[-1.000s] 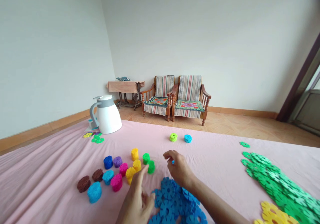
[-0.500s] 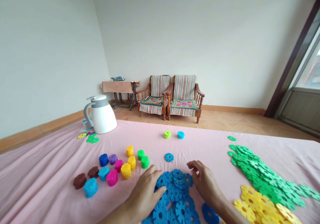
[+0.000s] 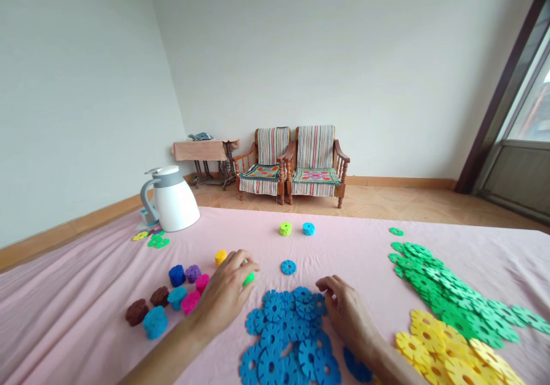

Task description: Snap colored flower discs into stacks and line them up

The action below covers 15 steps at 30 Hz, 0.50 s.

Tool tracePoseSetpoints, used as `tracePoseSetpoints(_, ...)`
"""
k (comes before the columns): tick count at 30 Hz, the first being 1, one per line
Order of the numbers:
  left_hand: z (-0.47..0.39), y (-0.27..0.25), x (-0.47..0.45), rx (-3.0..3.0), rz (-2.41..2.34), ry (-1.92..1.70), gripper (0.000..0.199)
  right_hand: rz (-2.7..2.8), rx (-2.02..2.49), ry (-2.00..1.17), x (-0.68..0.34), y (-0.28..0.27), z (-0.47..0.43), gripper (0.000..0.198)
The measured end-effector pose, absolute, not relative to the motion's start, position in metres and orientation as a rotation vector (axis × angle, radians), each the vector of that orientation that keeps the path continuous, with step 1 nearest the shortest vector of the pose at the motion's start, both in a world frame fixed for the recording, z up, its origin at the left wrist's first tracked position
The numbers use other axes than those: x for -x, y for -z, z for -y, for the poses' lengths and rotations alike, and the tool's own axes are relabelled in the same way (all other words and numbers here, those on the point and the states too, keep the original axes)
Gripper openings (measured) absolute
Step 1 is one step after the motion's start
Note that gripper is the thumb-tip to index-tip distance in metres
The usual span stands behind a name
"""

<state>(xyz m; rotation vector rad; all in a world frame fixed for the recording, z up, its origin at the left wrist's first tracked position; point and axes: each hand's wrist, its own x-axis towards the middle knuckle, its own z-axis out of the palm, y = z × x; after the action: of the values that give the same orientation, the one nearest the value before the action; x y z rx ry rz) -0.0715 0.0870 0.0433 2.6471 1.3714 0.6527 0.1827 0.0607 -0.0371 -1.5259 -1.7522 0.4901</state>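
My left hand (image 3: 227, 290) is over the small green stack of notched plastic discs (image 3: 248, 279), its fingers curled around the stack's top; the thumb is mostly hidden. My right hand (image 3: 346, 310) rests at the right edge of a loose pile of blue notched discs (image 3: 272, 334). Its fingers are loosely bent and apart, with nothing visible in them. One blue disc (image 3: 288, 267) lies flat just beyond the pile. Left of my left hand stand short stacks in pink (image 3: 190, 302), light blue (image 3: 155, 322), brown (image 3: 137, 312), dark blue (image 3: 176, 275) and purple (image 3: 193, 273).
Green discs (image 3: 447, 287) and yellow discs (image 3: 433, 345) lie spread on the right of the pink cloth (image 3: 240, 230). Lime (image 3: 285, 228) and blue stacks (image 3: 308, 228) stand at the back. A white jug (image 3: 175, 204) is at the far left. Two armchairs (image 3: 315, 167) stand beyond.
My left hand has moved left and away from me, from over the blue pile to the green stack. The right hand has stayed beside the blue discs. The view has shifted slightly.
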Motion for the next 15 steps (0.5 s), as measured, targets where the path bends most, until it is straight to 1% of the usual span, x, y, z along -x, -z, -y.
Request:
tracePoseSetpoints(3,-0.109,-0.06,0.083,-2.817,-1.245,-0.355,0.036,1.754,1.547,-0.504,-0.182,0.035,-0.06,0.032)
tracePoseSetpoints(6,-0.124,-0.064,0.086,-2.95,-1.125,-0.111,0.046,1.77,1.539,-0.501,-0.183,0.034,-0.059,0.033)
tracePoseSetpoints(11,-0.135,-0.054,0.083,-3.054,-1.007,0.036,0.041,1.769,1.521,-0.496,-0.184,0.037,-0.06,0.032)
tracePoseSetpoints(15,-0.141,-0.046,0.084,-3.052,-0.992,0.038,0.036,1.77,1.517,-0.494,-0.185,0.038,-0.06,0.031)
